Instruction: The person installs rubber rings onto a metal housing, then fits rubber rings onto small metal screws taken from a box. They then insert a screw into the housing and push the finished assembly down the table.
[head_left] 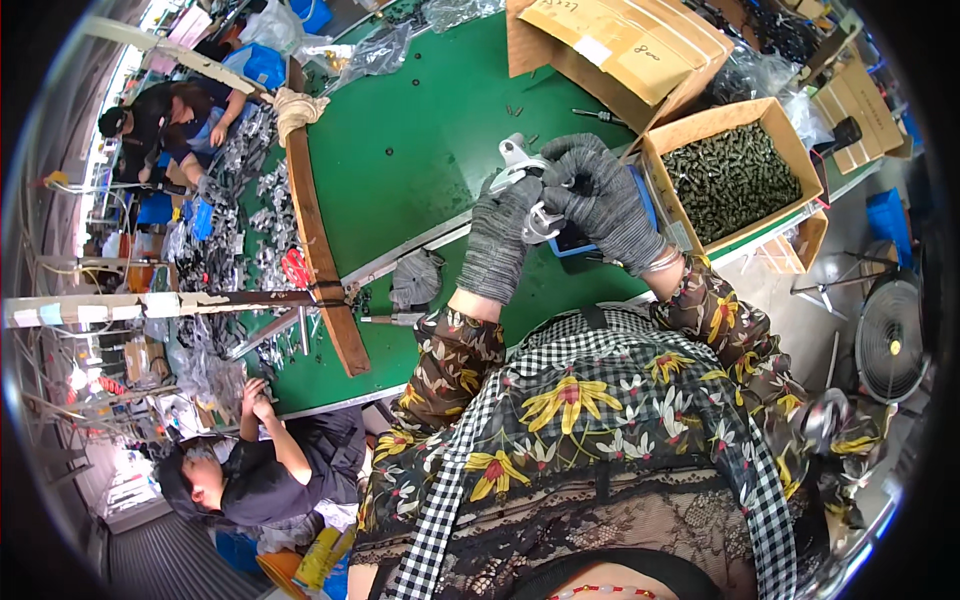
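Both hands wear dark grey knit gloves and meet above the green worktable (400, 200). My left hand (497, 235) is closed round a silver metal bracket (517, 160) whose rounded, holed end sticks up past the fingers. Close against it on the right, my right hand (603, 200) has its fingertips pinched on the metal. A curved silver end (543, 223) shows below the fingertips; whether it belongs to the same bracket cannot be told. Gloves hide the middle of the metal and anything small between the right fingertips.
A cardboard box of dark screws (730, 180) stands right of a blue tray (645, 195). Behind is a larger open carton (625, 50). A screwdriver (598, 117) and loose screws lie nearby. Left are a grey glove (416, 278), wooden beam (325, 250) and two co-workers.
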